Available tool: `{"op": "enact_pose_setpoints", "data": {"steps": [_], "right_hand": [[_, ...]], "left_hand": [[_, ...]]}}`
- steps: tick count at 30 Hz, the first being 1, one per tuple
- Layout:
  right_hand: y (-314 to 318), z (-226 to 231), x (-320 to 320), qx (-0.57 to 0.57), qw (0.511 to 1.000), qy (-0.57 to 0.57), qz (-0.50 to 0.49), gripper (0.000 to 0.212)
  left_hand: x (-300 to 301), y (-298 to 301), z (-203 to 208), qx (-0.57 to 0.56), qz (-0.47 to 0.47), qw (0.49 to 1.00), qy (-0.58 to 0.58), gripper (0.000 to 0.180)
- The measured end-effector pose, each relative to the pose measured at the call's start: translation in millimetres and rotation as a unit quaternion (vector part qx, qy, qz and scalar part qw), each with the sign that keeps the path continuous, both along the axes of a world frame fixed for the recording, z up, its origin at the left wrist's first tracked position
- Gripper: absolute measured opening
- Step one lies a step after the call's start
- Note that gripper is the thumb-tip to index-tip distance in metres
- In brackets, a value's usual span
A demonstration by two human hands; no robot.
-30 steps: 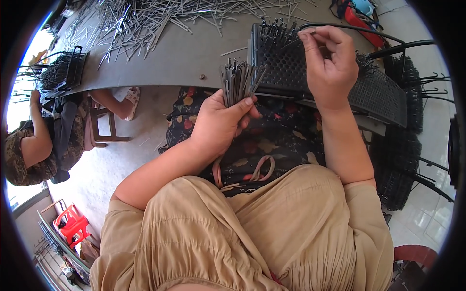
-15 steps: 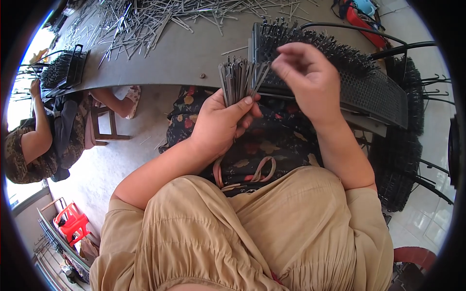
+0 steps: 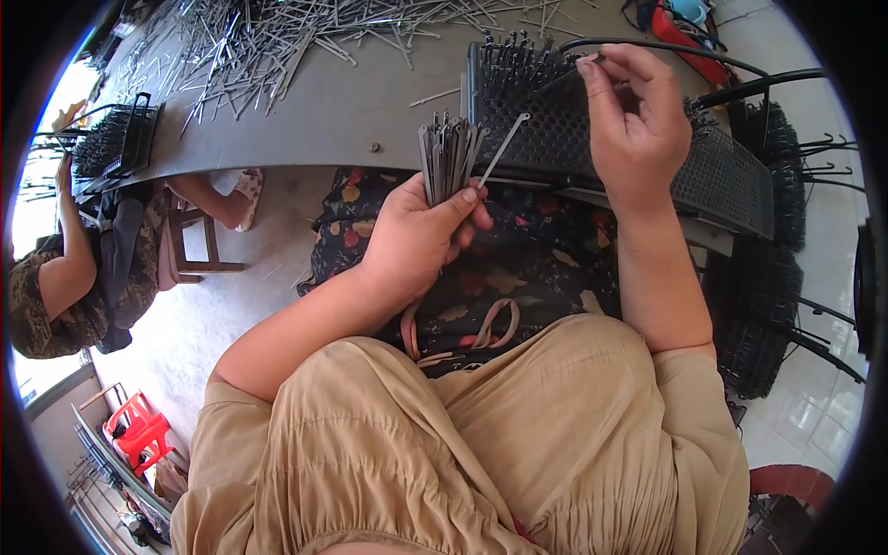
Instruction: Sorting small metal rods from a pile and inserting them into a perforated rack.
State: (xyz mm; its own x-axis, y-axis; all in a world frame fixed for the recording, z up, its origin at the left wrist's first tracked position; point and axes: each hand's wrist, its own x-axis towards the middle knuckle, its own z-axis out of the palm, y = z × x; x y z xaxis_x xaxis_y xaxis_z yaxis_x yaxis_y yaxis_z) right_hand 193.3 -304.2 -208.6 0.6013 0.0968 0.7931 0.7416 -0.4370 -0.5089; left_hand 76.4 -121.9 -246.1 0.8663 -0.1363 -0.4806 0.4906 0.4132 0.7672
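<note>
My left hand is closed round a bundle of thin, flat metal strips standing upright, with small holes at their top ends. One strip leans out to the right, apart from the others. Over a black perforated rack, my right hand is raised with thumb and fingers pinched. From that pinch a dark, thin strip seems to slant down to the left, hard to make out against the rack. Several dark strips stand upright in the rack's far left part.
Loose metal strips lie heaped across the far side of the grey table. Black curved bars and bristling dark racks stand at the right. At the far left another person sits by a similar rack.
My right hand has moved up and right, from beside the bundle to over the rack. One strip now sticks out farther from the bundle. The left hand has stayed nearly in place.
</note>
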Motion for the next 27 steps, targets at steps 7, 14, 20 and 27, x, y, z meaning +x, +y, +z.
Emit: {"op": "enact_pose_setpoints", "data": {"steps": [7, 14, 20, 27], "right_hand": [[0.8, -2.6, 7.6, -0.183, 0.982, -0.052, -0.02, 0.026], [-2.2, -2.1, -16.7, -0.099, 0.985, 0.11, 0.09, 0.027], [-6.7, 11.1, -22.0, 0.159, 0.842, 0.45, 0.252, 0.021], [-11.6, -3.8, 7.6, 0.066, 0.997, 0.036, 0.034, 0.024]], "left_hand": [[-0.4, -2.1, 2.5, -0.001, -0.001, 1.0, 0.009, 0.009], [0.3, 0.3, 0.4, -0.085, 0.029, 0.996, -0.001, 0.01], [-0.6, 2.7, 7.8, -0.189, -0.069, 0.979, 0.004, 0.014], [-2.2, -8.5, -0.2, -0.047, -0.059, 0.997, -0.026, 0.024]]}}
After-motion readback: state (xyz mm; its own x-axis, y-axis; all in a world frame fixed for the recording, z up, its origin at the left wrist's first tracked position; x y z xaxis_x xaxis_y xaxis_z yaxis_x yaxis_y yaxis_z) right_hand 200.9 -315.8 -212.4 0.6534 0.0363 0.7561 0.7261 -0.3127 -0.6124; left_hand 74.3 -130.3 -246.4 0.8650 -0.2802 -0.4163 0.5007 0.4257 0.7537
